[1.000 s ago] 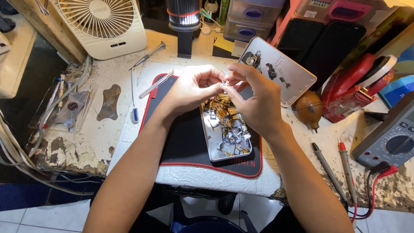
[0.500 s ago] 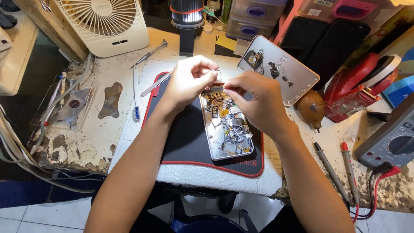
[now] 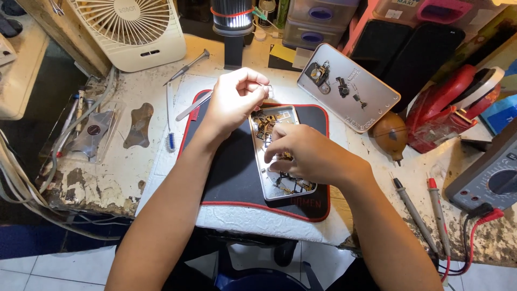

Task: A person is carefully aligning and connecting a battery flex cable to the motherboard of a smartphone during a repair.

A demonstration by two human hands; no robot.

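We see 2 bare hands at work over an opened phone [image 3: 280, 153] that lies face down on a black mat with a red edge [image 3: 226, 172], its back off and its inner parts showing. The left hand [image 3: 234, 102] is raised just above the phone's upper end, thumb and forefinger pinched together on a small pale part [image 3: 269, 91] too tiny for us to make out. The right hand [image 3: 301, 153] rests on the middle of the phone, fingers curled down and touching the parts inside; we cannot tell whether they grip anything. A metal tweezer [image 3: 194, 105] lies at the mat's upper left edge, beside the left hand. The removed back cover [image 3: 350, 86] lies to the upper right, off the mat. A white fan [image 3: 132, 29] stands at the back left of the bench.
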